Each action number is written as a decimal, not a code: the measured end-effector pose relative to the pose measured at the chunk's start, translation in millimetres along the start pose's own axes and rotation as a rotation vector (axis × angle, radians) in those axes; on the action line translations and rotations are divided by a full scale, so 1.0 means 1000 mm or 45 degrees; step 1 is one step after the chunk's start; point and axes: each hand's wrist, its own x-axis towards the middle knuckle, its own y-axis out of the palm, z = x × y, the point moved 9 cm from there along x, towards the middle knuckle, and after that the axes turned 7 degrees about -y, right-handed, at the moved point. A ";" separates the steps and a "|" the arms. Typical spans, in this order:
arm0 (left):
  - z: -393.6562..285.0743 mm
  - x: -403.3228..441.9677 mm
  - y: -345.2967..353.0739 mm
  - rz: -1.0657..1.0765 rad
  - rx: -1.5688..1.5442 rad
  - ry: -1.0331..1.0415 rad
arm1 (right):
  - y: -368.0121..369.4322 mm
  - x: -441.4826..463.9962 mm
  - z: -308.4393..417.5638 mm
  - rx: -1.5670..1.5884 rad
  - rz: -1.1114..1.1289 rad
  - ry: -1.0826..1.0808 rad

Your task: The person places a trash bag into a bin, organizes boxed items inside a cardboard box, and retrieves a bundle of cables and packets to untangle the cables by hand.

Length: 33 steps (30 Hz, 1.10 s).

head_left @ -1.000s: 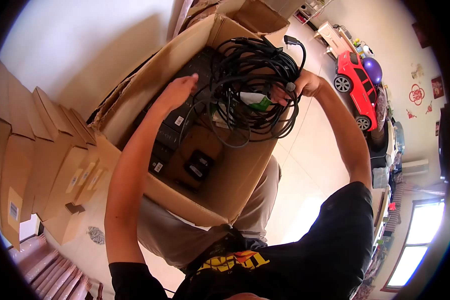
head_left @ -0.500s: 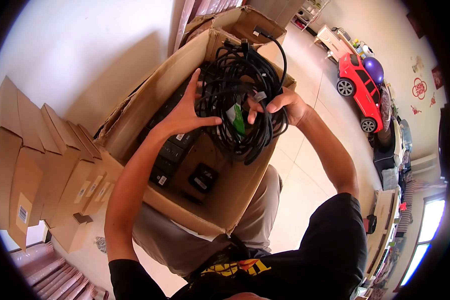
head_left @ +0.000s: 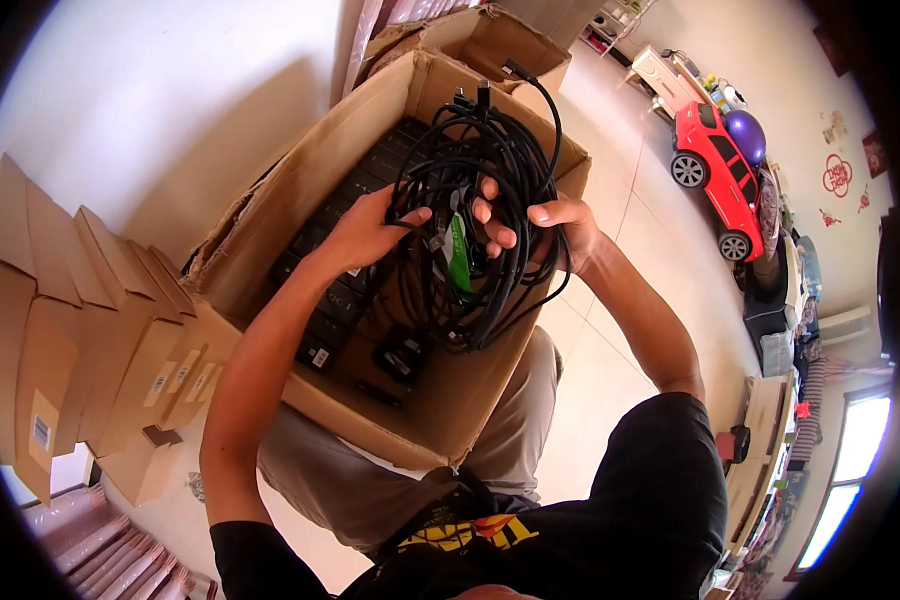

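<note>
A tangled coil of black cables [head_left: 505,290], with a green tag [head_left: 458,255] in its middle, is held up over an open cardboard box [head_left: 300,150]. My left hand [head_left: 370,228] pinches the coil's left side between thumb and fingers. On the right, my right hand [head_left: 560,222] grips it, its fingers through the loops and its thumb outside. Several connector ends stick out at the top. Inside the box, rows of black boxes [head_left: 335,300] line the left side, and a black adapter-like item [head_left: 403,352] lies near the bottom, partly behind the cables.
Flat brown cartons [head_left: 120,330] stand in a row at left. Another open cardboard box [head_left: 495,40] is behind the first. My legs [head_left: 510,410] are against the box's near side. A red toy car [head_left: 718,180] and a purple balloon [head_left: 745,137] are at right.
My left hand has gone from spread fingers to gripping the coil's left side. The coil has turned and sagged slightly lower, and more of my right fingers show through the loops.
</note>
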 end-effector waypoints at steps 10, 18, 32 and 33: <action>-0.011 0.000 -0.023 -0.233 -0.345 0.024 | -0.003 0.002 0.000 0.003 -0.098 -0.036; -0.015 -0.002 -0.024 -0.213 -0.358 0.135 | -0.009 -0.001 0.005 -0.002 -0.122 -0.086; 0.025 0.005 -0.001 0.079 -0.071 -0.207 | 0.017 0.003 0.006 -0.506 -0.276 0.009; 0.029 0.006 -0.007 0.021 0.014 -0.227 | 0.016 0.002 0.008 -0.561 -0.337 0.000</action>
